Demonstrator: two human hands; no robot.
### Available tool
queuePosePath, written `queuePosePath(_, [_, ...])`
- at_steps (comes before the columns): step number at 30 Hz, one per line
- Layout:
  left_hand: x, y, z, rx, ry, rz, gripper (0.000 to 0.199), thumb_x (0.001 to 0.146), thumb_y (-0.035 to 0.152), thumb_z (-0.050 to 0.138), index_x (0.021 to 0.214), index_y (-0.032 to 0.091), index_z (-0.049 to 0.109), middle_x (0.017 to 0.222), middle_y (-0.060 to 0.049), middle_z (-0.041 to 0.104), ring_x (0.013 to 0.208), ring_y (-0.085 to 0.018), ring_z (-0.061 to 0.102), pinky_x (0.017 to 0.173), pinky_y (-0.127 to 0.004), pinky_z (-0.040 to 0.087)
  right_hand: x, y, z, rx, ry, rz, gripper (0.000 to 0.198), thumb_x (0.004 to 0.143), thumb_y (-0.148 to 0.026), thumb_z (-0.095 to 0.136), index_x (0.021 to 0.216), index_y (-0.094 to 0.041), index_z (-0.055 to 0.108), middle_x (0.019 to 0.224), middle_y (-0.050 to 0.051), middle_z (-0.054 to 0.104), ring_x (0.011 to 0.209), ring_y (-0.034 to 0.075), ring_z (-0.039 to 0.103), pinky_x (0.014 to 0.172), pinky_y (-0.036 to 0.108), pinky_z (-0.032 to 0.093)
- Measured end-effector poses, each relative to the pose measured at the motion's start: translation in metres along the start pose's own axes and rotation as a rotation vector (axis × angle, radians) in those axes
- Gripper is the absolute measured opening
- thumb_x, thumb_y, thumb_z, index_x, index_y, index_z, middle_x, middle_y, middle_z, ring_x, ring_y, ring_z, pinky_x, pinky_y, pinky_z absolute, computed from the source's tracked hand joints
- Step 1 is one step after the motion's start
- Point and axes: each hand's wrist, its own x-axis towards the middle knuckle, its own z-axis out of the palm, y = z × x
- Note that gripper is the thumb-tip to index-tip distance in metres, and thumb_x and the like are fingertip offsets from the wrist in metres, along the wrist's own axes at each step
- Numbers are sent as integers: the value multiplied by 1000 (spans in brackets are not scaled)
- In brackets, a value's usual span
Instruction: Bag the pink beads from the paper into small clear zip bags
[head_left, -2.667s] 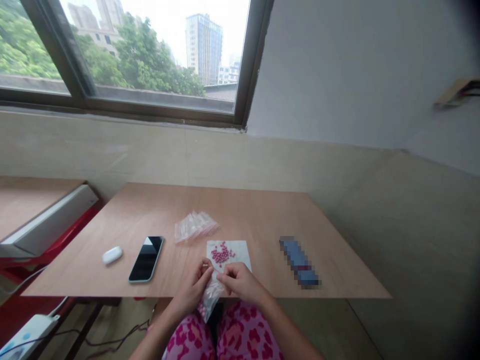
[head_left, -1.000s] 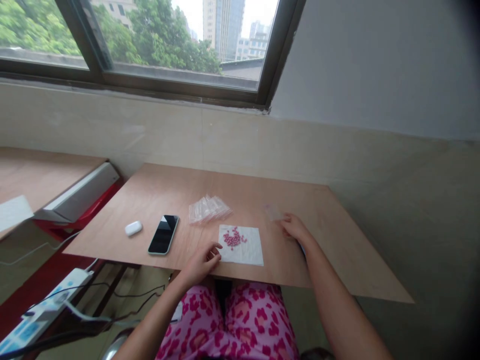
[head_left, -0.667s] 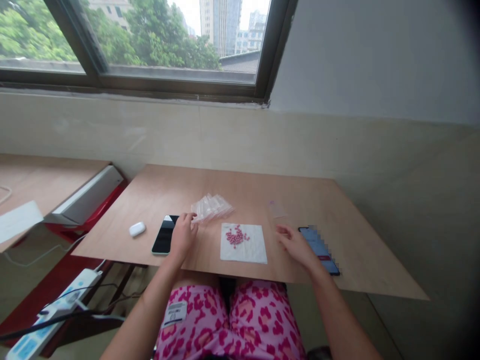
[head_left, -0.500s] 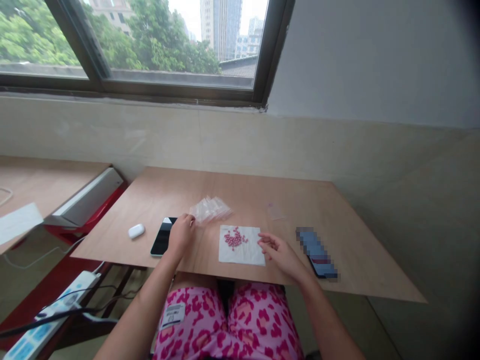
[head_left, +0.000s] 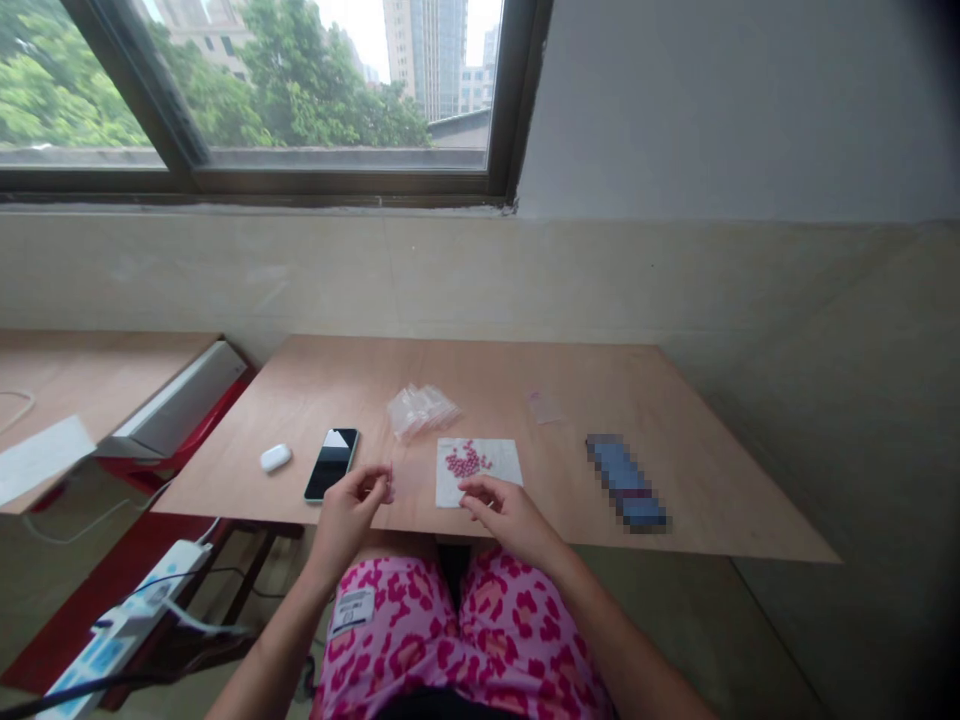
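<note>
My left hand (head_left: 356, 500) pinches the edge of a small clear zip bag (head_left: 410, 480), which stretches to the right of the fingers above the table's front part. My right hand (head_left: 499, 510) hovers over the lower part of a white paper sheet (head_left: 450, 490), fingers loosely curved, thumb apart, with nothing visible in them. Several small pink beads (head_left: 466, 459) lie heaped on the sheet, just beyond that hand. Behind the left hand rests a pile of clear plastic bags (head_left: 421, 411). Another clear bag (head_left: 545, 408) lies alone at the back right.
A phone (head_left: 332, 465) and a white earphone case (head_left: 276, 459) lie left on the wooden table (head_left: 480, 365). A second, blurred-out phone (head_left: 626, 482) is at right. Below left, a power strip (head_left: 127, 625) with cables sits beside the table. Wall and window stand behind.
My left hand has come back from the pile towards me with a bag in its fingers. My right hand has moved left, over the sheet. The view has shifted slightly.
</note>
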Motion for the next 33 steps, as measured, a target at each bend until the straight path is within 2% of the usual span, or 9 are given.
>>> queuePosePath(5, [-37,14,42,-75,-215,79,18,88,37,67,93,21,73,86,-5,75,75,-22,72,70,-31,56,-19,-18,15,71,-145,-2,29,88,-42,72,107,-20,70,95,4,71,79,17,65,69,27,50])
queuePosePath(8, [-54,21,61,-82,-317,154,10,87,30,70,92,23,75,93,-6,76,86,-25,72,79,-33,55,-25,-18,18,112,-137,5,26,86,-38,75,102,-20,66,89,1,69,75,16,64,66,25,49])
queuePosePath(11, [-61,17,70,-48,-332,173,14,91,30,66,97,24,77,95,-7,76,89,-26,71,82,-34,54,-26,-14,18,96,-94,20,17,88,-33,71,95,-19,66,86,1,70,74,17,66,67,26,50])
queuePosePath(19, [-52,-5,83,-98,-275,37,22,97,33,57,109,20,70,88,-4,74,74,-20,71,71,-31,58,-12,6,18,57,-42,9,17,92,-30,62,94,-18,74,89,5,75,80,20,68,73,29,51])
queuePosePath(21, [-50,-3,84,-55,-286,96,23,99,31,54,113,20,67,92,-5,73,78,-20,71,72,-32,59,-9,13,18,72,-28,38,17,92,-27,61,97,-18,73,86,4,74,78,19,67,72,28,51])
queuePosePath(24, [-43,3,80,133,-338,376,25,98,26,56,120,23,67,113,-11,70,105,-26,69,91,-40,58,-4,21,17,170,-30,64,12,88,-23,61,95,-18,70,80,2,70,73,17,64,69,27,49])
queuePosePath(27, [-32,7,71,286,-433,588,52,89,27,70,139,27,58,139,-15,58,130,-33,55,108,-51,49,-1,22,17,347,-68,116,15,82,-21,64,97,-19,65,76,-1,65,67,15,60,62,25,46])
queuePosePath(30, [-25,5,66,306,-550,535,81,83,35,80,154,30,41,141,-15,55,130,-34,54,107,-51,49,1,22,19,441,-88,187,23,79,-22,67,101,-20,58,72,-4,63,60,13,56,56,23,42])
queuePosePath(33, [-27,-5,68,270,-597,430,74,88,39,74,153,30,40,133,-13,60,120,-31,61,101,-46,53,2,25,23,471,-80,222,23,77,-21,69,89,-22,49,68,-6,59,57,11,54,54,21,38])
